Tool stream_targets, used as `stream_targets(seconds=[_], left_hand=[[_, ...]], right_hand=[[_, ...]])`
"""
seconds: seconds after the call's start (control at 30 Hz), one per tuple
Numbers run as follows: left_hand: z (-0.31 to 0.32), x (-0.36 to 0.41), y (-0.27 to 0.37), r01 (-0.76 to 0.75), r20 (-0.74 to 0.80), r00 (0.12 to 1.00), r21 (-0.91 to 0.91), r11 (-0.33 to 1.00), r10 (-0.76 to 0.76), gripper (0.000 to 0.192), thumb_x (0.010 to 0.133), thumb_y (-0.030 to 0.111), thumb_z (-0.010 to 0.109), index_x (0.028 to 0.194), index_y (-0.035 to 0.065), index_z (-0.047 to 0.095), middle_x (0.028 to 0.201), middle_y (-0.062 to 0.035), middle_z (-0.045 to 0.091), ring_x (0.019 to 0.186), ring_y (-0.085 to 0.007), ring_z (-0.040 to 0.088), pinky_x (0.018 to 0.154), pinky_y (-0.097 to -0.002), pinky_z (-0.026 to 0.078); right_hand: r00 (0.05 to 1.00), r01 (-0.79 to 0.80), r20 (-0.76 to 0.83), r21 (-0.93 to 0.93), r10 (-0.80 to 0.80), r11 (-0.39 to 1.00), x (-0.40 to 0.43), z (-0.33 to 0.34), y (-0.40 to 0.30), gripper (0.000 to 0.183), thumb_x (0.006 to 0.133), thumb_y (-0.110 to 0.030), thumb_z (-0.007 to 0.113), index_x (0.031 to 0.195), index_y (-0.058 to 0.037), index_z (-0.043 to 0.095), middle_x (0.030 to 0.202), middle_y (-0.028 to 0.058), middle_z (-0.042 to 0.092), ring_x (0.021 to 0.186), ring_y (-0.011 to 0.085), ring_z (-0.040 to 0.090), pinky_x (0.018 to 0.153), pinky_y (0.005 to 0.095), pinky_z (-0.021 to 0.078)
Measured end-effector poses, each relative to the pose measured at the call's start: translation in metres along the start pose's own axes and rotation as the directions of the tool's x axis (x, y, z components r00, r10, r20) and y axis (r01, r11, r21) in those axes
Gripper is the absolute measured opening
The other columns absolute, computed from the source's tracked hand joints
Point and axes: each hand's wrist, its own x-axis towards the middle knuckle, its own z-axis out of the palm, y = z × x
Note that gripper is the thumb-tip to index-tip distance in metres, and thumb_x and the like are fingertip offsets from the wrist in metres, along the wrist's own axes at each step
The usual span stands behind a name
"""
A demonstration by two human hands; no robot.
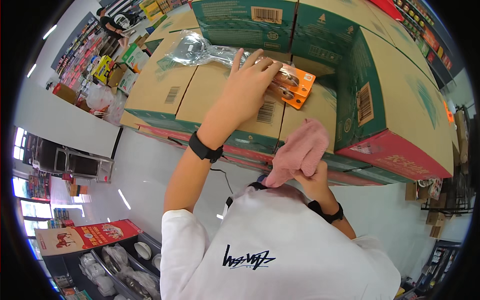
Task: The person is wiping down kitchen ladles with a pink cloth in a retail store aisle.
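Note:
My left hand (245, 88) lies over several kitchen utensils with brown handles (283, 84) in clear plastic wrap, its fingers bent across them and the thumb hidden. The shiny metal head of a ladle or spoon (190, 48) points to the left. Orange cardboard tags (304, 83) show at the handle ends. These utensils are above tan-topped, green-sided cartons (221, 93); whether they touch them all along is unclear. Close to my body, my right hand (317, 180) grips a pink cloth (302, 150), which bunches up over the fingers and hides part of them.
Taller cartons (397, 108) rise at the right, and more green cartons (243, 22) stand behind the utensils. A grey divided bin (112, 262) with wrapped goods is at lower left. A person (110, 26) is far off at upper left, near shelves (80, 54). A cable (225, 176) lies on the floor.

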Motion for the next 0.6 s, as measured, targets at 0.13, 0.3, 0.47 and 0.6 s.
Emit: stream_targets(seconds=[0.13,0.3,0.47,0.6], left_hand=[[-0.005,0.0,-0.003,0.026,0.052,0.998,-0.091,0.995,-0.021,0.046,0.079,0.001,0.073,0.123,0.0096,0.062,0.126,-0.0059,0.063,0.127,-0.03,0.055,0.119,-0.0578,0.03],[-0.03,0.002,-0.014,0.0,-0.263,0.964,-0.112,0.994,-0.03,0.032,0.077,-0.004,0.069,0.106,0.0075,0.067,0.102,-0.0068,0.068,0.109,-0.0307,0.061,0.115,-0.0525,0.035],[-0.082,-0.016,-0.058,0.197,-0.79,0.548,-0.2,0.96,-0.277,0.018,0.086,-0.002,0.072,0.102,0.0043,0.069,0.104,-0.0082,0.073,0.095,-0.0224,0.069,0.083,-0.0366,0.055],[-0.166,-0.076,-0.026,0.004,-0.82,0.135,-0.561,0.828,-0.556,0.025,0.09,0.006,0.075,0.112,-0.0032,0.067,0.116,-0.0094,0.07,0.101,-0.0156,0.067,0.079,-0.0267,0.054]], right_hand=[[0.998,0.033,0.047,-0.059,-0.03,0.998,-0.001,-0.002,0.01,0.018,0.091,-0.005,0.074,0.106,0.0023,0.068,0.097,0.0054,0.072,0.089,0.0107,0.064,0.078,0.0289,0.0526],[0.999,0.038,0.032,-0.057,-0.036,0.998,0.0,-0.002,0.012,0.018,0.09,-0.005,0.075,0.106,0.0024,0.069,0.096,0.005,0.072,0.087,0.0106,0.064,0.077,0.0292,0.0528],[0.997,0.027,0.067,-0.017,-0.026,0.999,-0.008,-0.009,0.01,0.017,0.089,-0.004,0.075,0.105,0.0014,0.069,0.095,0.0062,0.073,0.087,0.012,0.066,0.077,0.0299,0.0531],[0.986,0.107,0.137,-0.111,-0.092,0.988,-0.019,-0.03,-0.009,0.018,0.088,-0.003,0.075,0.105,0.0006,0.069,0.097,0.0064,0.073,0.089,0.0153,0.068,0.08,0.0322,0.0533]])
